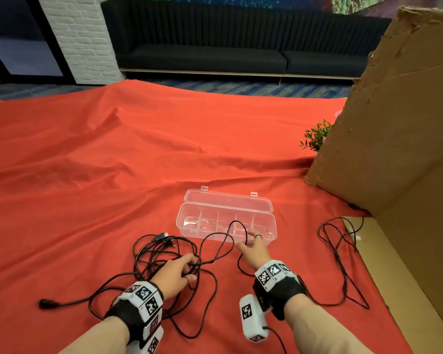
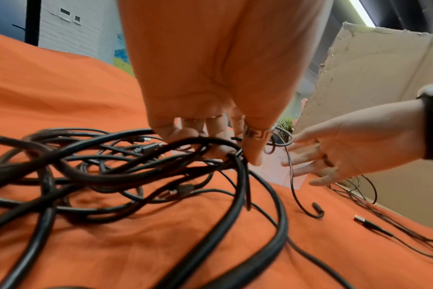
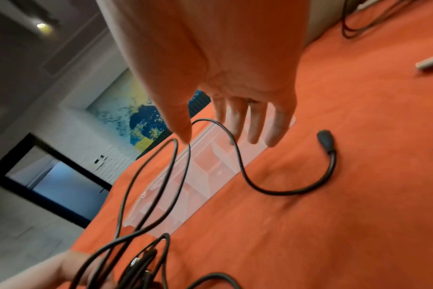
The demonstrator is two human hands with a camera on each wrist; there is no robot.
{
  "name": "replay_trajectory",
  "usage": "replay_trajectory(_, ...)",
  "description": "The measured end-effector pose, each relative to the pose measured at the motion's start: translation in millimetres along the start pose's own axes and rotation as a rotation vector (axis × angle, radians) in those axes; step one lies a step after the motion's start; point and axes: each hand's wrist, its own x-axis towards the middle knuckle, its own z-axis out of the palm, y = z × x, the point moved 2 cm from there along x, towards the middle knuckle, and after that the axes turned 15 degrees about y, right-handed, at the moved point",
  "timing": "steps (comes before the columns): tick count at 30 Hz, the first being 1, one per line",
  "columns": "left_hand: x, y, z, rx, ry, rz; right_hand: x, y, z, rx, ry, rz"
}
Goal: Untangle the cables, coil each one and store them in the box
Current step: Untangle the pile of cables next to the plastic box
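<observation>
A tangle of black cables (image 1: 159, 251) lies on the red cloth in front of a clear plastic box (image 1: 274, 226), whose lid is open and whose compartments hold nothing. My left hand (image 1: 189, 270) grips several strands of the tangle (image 2: 126, 156), with the fingers (image 2: 210, 135) curled round them. One thin loop (image 1: 237, 223) rises from that grip over the box's front wall. My right hand (image 1: 251, 245) hovers open beside this loop (image 3: 235, 156), fingers (image 3: 255, 125) straight and spread above the box (image 3: 185, 185). I cannot tell whether it touches the cable.
A separate black cable (image 1: 340, 261) snakes over the cloth at the right, near a big cardboard sheet (image 1: 394, 123) that leans there. A small green plant (image 1: 316, 135) stands behind the cardboard. One plug end (image 1: 45, 303) lies far left.
</observation>
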Motion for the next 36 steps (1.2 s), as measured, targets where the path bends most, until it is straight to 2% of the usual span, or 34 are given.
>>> replay_trajectory(2,-2.3,-0.6,-3.0,-0.049,0.015,0.016,0.9,-4.4,0.0,0.158,0.026,0.023)
replay_trajectory(5,-3.5,-3.8,-8.1,-0.101,0.049,-0.023,-3.1,-24.6,-20.2,0.292,0.124,-0.152)
replay_trajectory(10,2.1,-12.7,-21.1,-0.194,0.035,-0.072,3.1,-58.9,-96.2,0.471,0.455,-0.373)
replay_trajectory(14,5.9,-31.9,-26.0,-0.272,-0.037,-0.099,9.3,-71.3,-168.7,0.779,0.713,-0.304)
replay_trajectory(16,6.8,-40.4,-27.7,-0.288,-0.043,-0.123,7.5,-71.5,-199.5,0.816,0.867,-0.296)
replay_trajectory(18,7.6,-44.3,-30.1,-0.284,-0.023,-0.152,5.8,-67.2,-216.1,0.845,0.94,-0.282)
replay_trajectory(19,8.6,-45.5,-30.8,-0.277,-0.009,-0.176,6.5,-62.8,-218.9,0.908,0.926,-0.255)
replay_trajectory(20,9.0,-44.0,-31.9,-0.277,0.007,-0.195,8.1,-58.8,-218.0,1.01,0.87,-0.205)
replay_trajectory(22,9.5,-37.8,-32.7,-0.294,0.03,-0.219,7.6,-53.8,-209.7,1.263,0.65,-0.081)
replay_trajectory(24,9.0,-26.4,-33.8,-0.371,0.065,-0.221,4.1,-54.1,-193.7,1.345,0.451,-0.021)
replay_trajectory(26,8.7,-17.0,-33.7,-0.451,0.138,-0.217,-1.8,-54.8,-165.7,1.05,0.281,-0.051)
replay_trajectory(28,8.6,-10.5,-31.8,-0.503,0.19,-0.221,-13.6,-50.2,-124.6,0.598,0.06,-0.161)
replay_trajectory(31,5.6,-4.2,-26.7,-0.531,0.187,-0.211,-31.3,-33.2,-52.7,0.064,-0.283,-0.29)
replay_trajectory(33,5.7,-5.0,-23.2,-0.55,0.181,-0.212,-38.4,-21.0,-12.7,-0.119,-0.451,-0.247)
replay_trajectory(36,3.8,-7.3,-19.9,-0.493,0.171,-0.164,-41.8,-9.9,21.5,-0.233,-0.511,-0.135)
